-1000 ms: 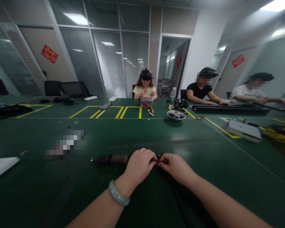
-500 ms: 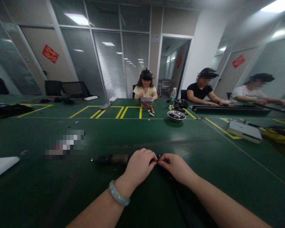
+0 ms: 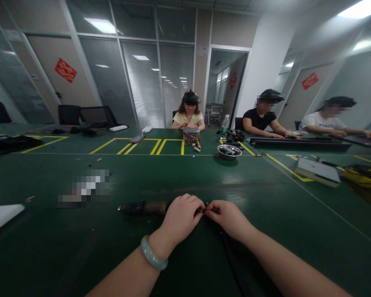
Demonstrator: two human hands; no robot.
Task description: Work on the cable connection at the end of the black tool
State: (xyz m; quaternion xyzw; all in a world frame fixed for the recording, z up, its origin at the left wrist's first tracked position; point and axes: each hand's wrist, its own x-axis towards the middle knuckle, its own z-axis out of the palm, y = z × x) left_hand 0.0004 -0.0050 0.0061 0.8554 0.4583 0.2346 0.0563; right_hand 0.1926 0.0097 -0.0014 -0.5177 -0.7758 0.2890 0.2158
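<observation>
A dark cylindrical tool (image 3: 144,207) lies on the green table (image 3: 173,177), its tip pointing left. My left hand (image 3: 182,218), with a pale bracelet on the wrist, is curled over the tool's right end. My right hand (image 3: 227,218) pinches a small dark part at that same end, fingertips touching those of the left hand. A black cable (image 3: 231,260) runs from the hands toward me, under my right forearm. What exactly sits between the fingertips is too small to make out.
A metal bowl (image 3: 229,151) stands mid-table. Three people sit at the far side: one behind a small box with coloured wires (image 3: 191,136), two at the right by a long black unit (image 3: 297,142). A grey flat device (image 3: 317,170) and yellow gear (image 3: 363,175) lie right, a white object (image 3: 3,214) left.
Hardly anything has moved; both hands stay closed at the tool's right end, with only slight shifts of the fingertips.
</observation>
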